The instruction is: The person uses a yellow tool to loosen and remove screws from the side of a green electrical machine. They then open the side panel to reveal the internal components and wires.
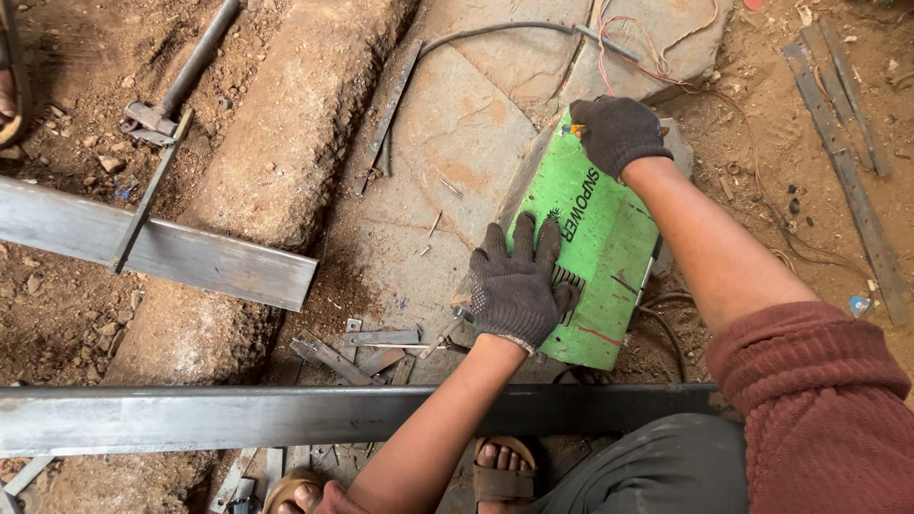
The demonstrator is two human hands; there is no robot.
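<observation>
The left hand point(514, 286), in a dark knitted glove, lies flat with its fingers spread on the near end of a green metal box point(595, 238) — it presses on the top panel and grips nothing. The right hand point(617, 131), gloved the same way, is curled over the far top edge of that box, fingers bent down around the rim; whether it pinches anything small there I cannot tell.

The box sits tilted on a flat stone slab point(457, 133), between the two forearms. Thin reddish wires point(657, 57) and a dark cable point(476, 33) run off from its far end across the dirt.

Just beside the left hand, short metal offcuts point(367, 347) lie scattered on the ground. Nearer the person, a long steel bar point(238, 417) crosses the view, passing under the left forearm. A second steel bar point(162, 246) slants in from the left — well apart from the box. A sandalled foot point(503, 468) shows below.
</observation>
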